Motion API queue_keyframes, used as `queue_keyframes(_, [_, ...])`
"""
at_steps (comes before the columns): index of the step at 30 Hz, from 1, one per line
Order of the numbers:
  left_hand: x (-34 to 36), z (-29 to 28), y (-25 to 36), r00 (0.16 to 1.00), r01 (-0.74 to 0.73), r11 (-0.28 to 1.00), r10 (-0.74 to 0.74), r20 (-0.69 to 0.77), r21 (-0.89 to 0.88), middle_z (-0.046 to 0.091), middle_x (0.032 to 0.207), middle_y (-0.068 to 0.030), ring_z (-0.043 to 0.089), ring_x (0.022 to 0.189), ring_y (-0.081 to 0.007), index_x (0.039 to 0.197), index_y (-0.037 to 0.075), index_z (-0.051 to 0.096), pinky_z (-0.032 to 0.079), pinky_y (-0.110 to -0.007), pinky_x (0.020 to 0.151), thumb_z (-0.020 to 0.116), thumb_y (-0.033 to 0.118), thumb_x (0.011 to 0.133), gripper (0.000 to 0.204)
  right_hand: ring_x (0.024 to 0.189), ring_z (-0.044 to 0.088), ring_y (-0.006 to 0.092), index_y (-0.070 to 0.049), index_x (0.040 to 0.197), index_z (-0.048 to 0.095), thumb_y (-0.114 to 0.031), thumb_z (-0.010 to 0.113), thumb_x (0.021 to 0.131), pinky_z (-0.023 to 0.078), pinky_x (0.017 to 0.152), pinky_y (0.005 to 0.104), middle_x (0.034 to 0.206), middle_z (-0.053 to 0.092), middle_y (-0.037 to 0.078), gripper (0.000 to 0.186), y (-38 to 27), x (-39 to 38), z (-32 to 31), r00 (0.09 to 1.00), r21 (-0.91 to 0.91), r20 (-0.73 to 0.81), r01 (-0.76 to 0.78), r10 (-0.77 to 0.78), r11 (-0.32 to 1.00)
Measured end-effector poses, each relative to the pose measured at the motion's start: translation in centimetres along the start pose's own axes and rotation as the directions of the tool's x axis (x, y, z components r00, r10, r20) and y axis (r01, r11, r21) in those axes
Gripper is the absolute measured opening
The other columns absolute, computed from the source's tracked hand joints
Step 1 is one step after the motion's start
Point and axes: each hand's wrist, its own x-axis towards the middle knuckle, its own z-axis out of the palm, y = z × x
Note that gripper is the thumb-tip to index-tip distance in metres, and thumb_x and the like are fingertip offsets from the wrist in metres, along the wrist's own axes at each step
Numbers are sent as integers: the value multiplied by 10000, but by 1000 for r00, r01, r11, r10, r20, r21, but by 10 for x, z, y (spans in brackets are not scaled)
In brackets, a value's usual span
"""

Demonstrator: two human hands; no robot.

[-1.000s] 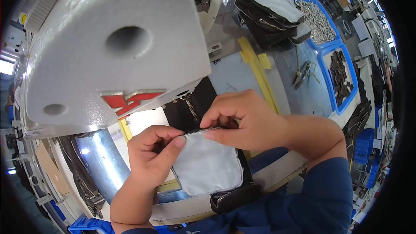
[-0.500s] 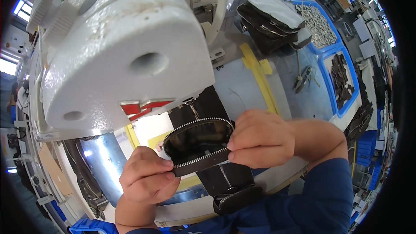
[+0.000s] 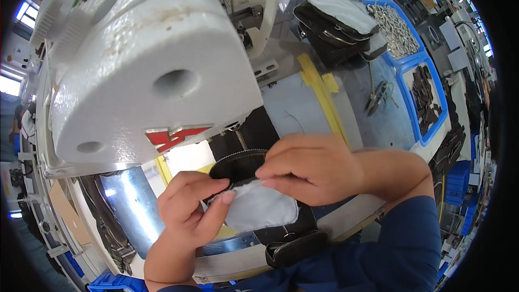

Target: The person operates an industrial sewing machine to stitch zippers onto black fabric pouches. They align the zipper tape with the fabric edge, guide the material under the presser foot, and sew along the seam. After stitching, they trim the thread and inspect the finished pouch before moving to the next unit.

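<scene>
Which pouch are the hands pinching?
The middle pouch, its pale side showing: the left hand and right hand pinch its edge. No hand touches the stacked pouches beyond or the dark zipped one below.

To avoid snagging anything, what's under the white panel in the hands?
Past the white panel, part of a dark zippered piece shows; whatever lies directly beneath is covered.

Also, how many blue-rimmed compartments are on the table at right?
2: the far compartment, beside the dark pouches, with metal pieces; the near compartment, next to it, with dark strips. More may hide behind the pouches.
</scene>
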Motion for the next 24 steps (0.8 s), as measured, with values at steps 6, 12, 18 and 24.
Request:
queue_keyframes(6, [0,9,-5,922,384,905,-366,124,-182,693,830,-58,591,707,-119,948,-6,752,456,-254,635,799,35,907,74,702,649,276,-58,992,739,-131,769,929,515,618,386,864,681,92,101,2,4,0,921,56,137,-376,365,925])
queue_keyframes(12, [0,11,-8,781,623,678,-569,257,-391,673,846,5,545,753,-54,962,-16,736,438,-222,681,739,62,990,83,693,642,215,-43,971,746,-110,764,941,504,619,344,832,686,76,75,12,2,5,919,16,147,-371,365,928])
queue_keyframes(18, [2,13,-8,763,644,652,-586,274,-400,659,858,18,521,750,-33,963,-21,727,429,-212,672,735,49,987,75,744,656,270,-44,950,715,-91,742,939,519,646,376,839,670,85,55,11,1,9,932,-16,121,-342,342,939])
queue_keyframes(24, [1,17,-11,774,632,704,-589,230,-325,676,888,21,535,778,-36,945,-17,706,430,-213,711,763,53,959,92,811,659,346,-40,944,655,-123,720,962,531,710,450,893,659,119,107,18,1,16,942,-79,121,-306,314,949])
